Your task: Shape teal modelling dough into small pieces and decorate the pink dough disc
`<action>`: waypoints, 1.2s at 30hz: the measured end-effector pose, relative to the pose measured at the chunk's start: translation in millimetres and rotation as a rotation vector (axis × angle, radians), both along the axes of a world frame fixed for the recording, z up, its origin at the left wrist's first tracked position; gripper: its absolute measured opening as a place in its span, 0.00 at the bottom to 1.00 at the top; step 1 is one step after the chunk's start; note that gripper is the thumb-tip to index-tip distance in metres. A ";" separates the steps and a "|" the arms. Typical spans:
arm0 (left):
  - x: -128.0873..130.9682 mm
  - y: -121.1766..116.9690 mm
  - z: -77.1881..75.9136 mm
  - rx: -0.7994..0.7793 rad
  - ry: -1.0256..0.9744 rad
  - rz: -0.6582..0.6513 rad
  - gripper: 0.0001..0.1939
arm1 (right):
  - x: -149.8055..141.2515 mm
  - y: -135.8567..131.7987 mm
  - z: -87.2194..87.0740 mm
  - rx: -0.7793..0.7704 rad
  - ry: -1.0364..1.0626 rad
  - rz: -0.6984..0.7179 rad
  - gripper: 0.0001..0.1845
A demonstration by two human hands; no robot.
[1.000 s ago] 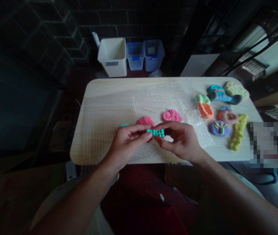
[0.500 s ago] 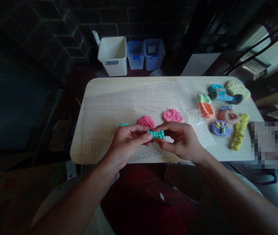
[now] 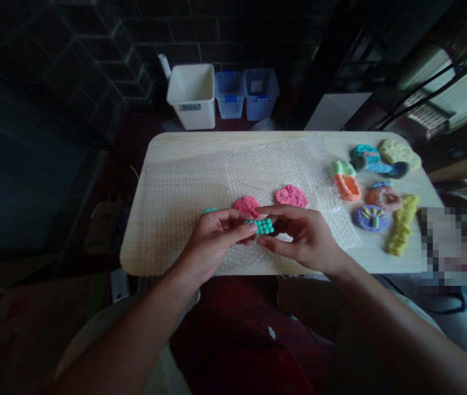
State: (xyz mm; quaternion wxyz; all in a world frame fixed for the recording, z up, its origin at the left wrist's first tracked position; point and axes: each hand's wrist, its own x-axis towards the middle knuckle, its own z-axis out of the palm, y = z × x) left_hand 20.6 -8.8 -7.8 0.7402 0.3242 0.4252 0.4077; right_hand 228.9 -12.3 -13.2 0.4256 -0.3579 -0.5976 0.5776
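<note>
My left hand [image 3: 212, 238] pinches a small teal-green piece of clay [image 3: 264, 226] between thumb and fingers, above the near part of the table. The piece is made of small round balls set in rows; its left end is hidden by my thumb. My right hand [image 3: 305, 237] is at the piece's right end, thumb and index finger spread apart below and above it; whether a rear finger touches it I cannot tell. Just behind my hands lies a pink clay lump [image 3: 246, 206], partly covered. A second pink clay lump [image 3: 291, 196] lies to its right. Some green clay [image 3: 209, 210] shows behind my left hand.
Bubble wrap [image 3: 184, 186] covers much of the wooden table [image 3: 157, 144]. Several coloured clay shapes lie at the right, among them an orange and green one [image 3: 347, 186], a purple disc [image 3: 371, 218] and a yellow strip [image 3: 403, 225]. Beyond the table stand a white bin [image 3: 194, 99] and blue bins [image 3: 260, 96].
The right thumb and index finger have spread wider apart around the green clay piece. The piece has shifted slightly left in my left hand, showing more of its rows. The view has tilted slightly.
</note>
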 end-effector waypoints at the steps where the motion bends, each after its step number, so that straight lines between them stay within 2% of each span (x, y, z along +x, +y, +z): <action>1: -0.3 0.5 0.2 0.003 -0.004 -0.001 0.12 | 0.6 0.2 -0.1 0.002 0.001 -0.009 0.25; 7: -1.0 -0.9 -0.3 -0.019 -0.030 -0.023 0.12 | 3.2 0.6 -1.7 0.026 -0.036 -0.005 0.14; 22: -3.2 -2.8 2.8 -0.104 -0.099 -0.076 0.12 | 1.6 -2.1 5.2 0.087 -0.070 -0.016 0.12; 24: -2.4 -3.5 2.7 -0.058 -0.103 -0.072 0.12 | 1.9 -1.0 3.1 0.045 -0.006 -0.011 0.13; 29: -2.9 -3.1 3.4 0.177 0.000 -0.083 0.26 | 3.0 3.1 1.2 -0.060 0.151 -0.040 0.14; 36: -8.7 -6.1 6.2 0.466 0.295 -0.076 0.17 | 3.0 0.9 6.5 -0.185 0.214 -0.007 0.19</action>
